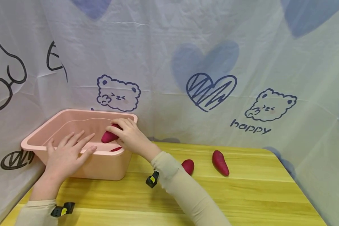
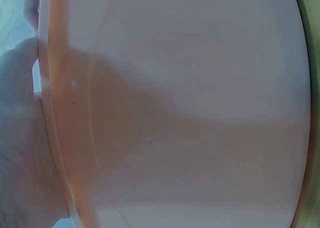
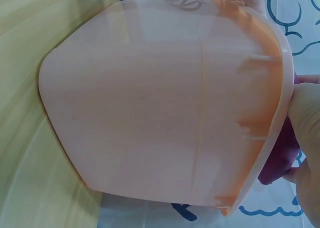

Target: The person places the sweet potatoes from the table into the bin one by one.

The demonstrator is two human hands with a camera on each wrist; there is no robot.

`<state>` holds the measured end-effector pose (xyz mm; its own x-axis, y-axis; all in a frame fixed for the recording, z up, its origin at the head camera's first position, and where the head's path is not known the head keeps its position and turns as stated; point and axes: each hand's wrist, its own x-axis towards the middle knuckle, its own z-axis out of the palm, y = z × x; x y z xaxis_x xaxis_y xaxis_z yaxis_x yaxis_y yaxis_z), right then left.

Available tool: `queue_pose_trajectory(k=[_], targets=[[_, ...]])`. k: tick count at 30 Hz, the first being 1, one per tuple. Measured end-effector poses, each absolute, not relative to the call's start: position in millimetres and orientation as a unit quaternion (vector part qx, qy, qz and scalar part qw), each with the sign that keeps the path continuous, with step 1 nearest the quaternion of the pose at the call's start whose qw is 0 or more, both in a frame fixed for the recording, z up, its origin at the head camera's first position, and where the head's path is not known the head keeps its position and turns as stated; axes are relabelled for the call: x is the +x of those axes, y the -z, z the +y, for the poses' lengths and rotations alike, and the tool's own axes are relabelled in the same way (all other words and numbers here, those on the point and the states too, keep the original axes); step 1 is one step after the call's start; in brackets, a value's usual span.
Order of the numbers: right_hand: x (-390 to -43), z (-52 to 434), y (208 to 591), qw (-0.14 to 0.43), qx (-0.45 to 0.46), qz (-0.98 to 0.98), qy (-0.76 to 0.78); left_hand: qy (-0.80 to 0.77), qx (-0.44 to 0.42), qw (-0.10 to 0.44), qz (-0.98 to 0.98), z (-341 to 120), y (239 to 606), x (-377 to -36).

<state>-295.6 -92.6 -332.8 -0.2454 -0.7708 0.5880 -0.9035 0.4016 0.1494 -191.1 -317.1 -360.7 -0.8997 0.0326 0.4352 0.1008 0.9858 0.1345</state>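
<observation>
**Risk of a tipped basin at the tabletop edge**

Left hand (image 1: 66,153) rests flat-fingered on the pink basin (image 1: 113,168) rim; right hand (image 1: 130,135) grips a sweet potato (image 1: 108,137) over it (release height could bounce it). Two more (image 1: 220,162) lie apart.

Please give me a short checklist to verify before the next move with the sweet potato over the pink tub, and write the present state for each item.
1. Right hand grips the red sweet potato: ok, fingers curl round it.
2. Held sweet potato is over the opening of the pink tub, inside its rim: ok.
3. Left hand steadies the tub: ok, straight fingers rest on the near rim.
4. Tub stands flat on the wooden table: ok.
5. Free room inside the tub: cannot tell; something red shows below the held one, the bottom is mostly hidden.
6. Other sweet potatoes on the table: ok, two lie right of the tub, one in full view, one partly behind the right sleeve.
</observation>
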Motion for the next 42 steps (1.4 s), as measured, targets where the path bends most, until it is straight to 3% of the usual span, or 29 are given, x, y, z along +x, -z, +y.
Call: queue_pose_trajectory(k=[21, 42], targets=[[-300, -94, 337, 0.292, 0.538, -0.777, -0.148, 0.075, -0.034, 0.220, -0.972, -317, 360, -190], [-300, -82, 350, 0.384, 0.466, -0.781, -0.161, 0.073, -0.037, 0.228, -0.970, -317, 360, -191]])
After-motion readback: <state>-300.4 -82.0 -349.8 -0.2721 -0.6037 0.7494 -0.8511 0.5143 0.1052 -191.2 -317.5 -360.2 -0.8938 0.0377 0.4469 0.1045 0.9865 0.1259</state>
